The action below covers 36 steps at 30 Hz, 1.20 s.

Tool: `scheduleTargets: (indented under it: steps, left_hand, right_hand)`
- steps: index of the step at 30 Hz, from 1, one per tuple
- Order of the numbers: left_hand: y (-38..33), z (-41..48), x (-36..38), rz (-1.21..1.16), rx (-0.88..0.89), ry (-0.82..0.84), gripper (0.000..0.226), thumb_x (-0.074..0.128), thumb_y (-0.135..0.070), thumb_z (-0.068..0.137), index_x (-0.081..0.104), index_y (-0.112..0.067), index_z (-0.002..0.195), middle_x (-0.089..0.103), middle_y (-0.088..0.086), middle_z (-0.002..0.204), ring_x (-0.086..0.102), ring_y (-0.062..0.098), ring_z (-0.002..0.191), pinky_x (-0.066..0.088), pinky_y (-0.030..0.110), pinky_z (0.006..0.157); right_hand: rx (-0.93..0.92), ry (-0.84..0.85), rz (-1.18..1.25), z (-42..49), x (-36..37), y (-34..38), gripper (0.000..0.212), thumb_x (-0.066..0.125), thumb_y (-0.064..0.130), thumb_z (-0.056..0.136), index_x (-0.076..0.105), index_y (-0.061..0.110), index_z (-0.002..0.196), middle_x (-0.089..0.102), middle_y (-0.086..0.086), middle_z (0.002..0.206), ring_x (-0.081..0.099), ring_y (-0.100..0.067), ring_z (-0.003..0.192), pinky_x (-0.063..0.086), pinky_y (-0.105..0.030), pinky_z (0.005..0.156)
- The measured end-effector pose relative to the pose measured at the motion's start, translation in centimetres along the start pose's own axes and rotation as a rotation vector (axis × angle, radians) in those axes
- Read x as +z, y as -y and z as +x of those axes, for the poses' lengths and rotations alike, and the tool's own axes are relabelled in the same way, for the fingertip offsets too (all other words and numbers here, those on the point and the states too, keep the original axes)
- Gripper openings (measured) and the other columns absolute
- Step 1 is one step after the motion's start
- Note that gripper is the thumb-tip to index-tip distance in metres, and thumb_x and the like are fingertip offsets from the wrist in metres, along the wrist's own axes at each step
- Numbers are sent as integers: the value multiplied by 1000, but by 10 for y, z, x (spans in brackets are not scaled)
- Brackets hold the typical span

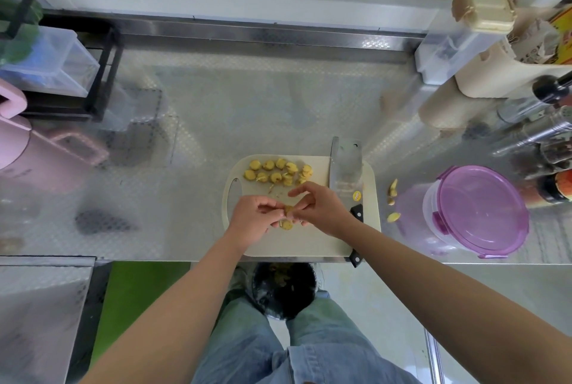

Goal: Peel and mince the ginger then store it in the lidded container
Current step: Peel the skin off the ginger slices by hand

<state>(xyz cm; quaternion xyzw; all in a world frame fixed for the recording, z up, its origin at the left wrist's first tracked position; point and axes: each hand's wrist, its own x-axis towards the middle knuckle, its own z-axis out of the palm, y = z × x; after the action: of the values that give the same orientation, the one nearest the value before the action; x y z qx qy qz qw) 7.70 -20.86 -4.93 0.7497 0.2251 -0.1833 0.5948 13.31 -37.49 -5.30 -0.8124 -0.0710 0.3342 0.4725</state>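
Observation:
A pale cutting board (312,241) lies at the counter's front edge. Several yellow ginger slices (278,171) sit in rows along its far side. My left hand (257,219) and my right hand (318,209) meet over the board's middle, both pinching one small ginger slice (289,209) between fingertips. Another ginger slice (286,224) lies on the board just below them. A cleaver (345,167) rests flat on the board's right side, handle toward me. The lidded container (476,212), clear with a purple lid, stands closed to the right.
Ginger scraps (393,195) lie on the steel counter between board and container. Bottles and a beige holder (495,68) crowd the right rear. A pink jug (37,148) and black rack (93,74) stand left. A dark bin (283,289) with peelings sits below the counter edge.

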Motion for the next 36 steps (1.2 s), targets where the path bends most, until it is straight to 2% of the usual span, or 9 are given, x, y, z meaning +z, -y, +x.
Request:
scheduleTargets:
  steps: [3,7,12,16,18,23,26,28,36]
  left_hand:
    - [3,3,8,308,135,-30,11,70,-15,84,71,-20,94,72,-3,85,64,10,71,51,22,65]
    - [8,2,17,848,352,-11,20,63,-24,90,67,-27,109,63,-8,102,61,13,87,46,27,70]
    - [7,3,22,974,413,24,10,59,-21,90,68,-22,95,59,-6,98,59,17,92,45,29,69]
    - [5,9,16,870,342,-5,2,68,-24,84,67,-25,83,61,-10,91,59,11,83,46,26,70]
    - [5,13,14,666,246,-33,4,73,-24,81,69,-24,81,66,-11,84,60,8,77,49,28,71]
    - [4,15,6,200,58,-92,5,77,-18,78,72,-19,79,70,-2,78,63,16,75,51,32,71]
    - [1,9,0,28,4,-15,3,75,-11,81,73,-10,83,67,1,70,57,13,62,45,21,54]
    - [0,6,-3,-95,-32,28,4,73,-6,81,72,-4,84,65,1,64,53,12,56,41,19,47]
    - [-1,6,-10,-53,-9,-4,6,74,-8,81,71,-6,85,67,3,72,56,7,56,42,12,48]
  right_hand:
    - [-7,-5,-36,-1,-7,-8,14,71,5,82,69,11,94,72,-8,76,68,-26,69,59,-36,71]
    - [18,-15,-76,-4,-16,-14,11,69,4,85,68,10,94,69,-4,74,63,-16,64,55,-26,68]
    - [57,-23,-70,-5,-21,-17,10,68,4,84,68,9,92,65,3,71,61,-8,61,49,-16,63]
    - [85,-26,-64,-3,-22,-15,11,72,6,83,69,7,94,64,5,77,57,6,55,44,-9,58]
    - [93,-38,-70,-2,-22,-13,11,72,7,83,70,6,93,64,2,79,54,9,49,42,-7,54]
    - [120,-95,-74,3,-19,-8,15,78,14,78,71,7,89,72,-8,82,58,-5,54,53,-19,62]
    - [139,-96,-22,6,-14,-6,20,81,12,76,71,3,90,72,-8,76,65,-16,62,59,-30,70]
    - [150,-98,39,7,-10,-1,21,81,9,76,69,0,91,72,-10,76,68,-15,62,60,-28,68]
    - [229,-26,177,8,0,17,19,80,6,76,69,-1,89,74,-13,77,73,-22,72,59,-31,78]
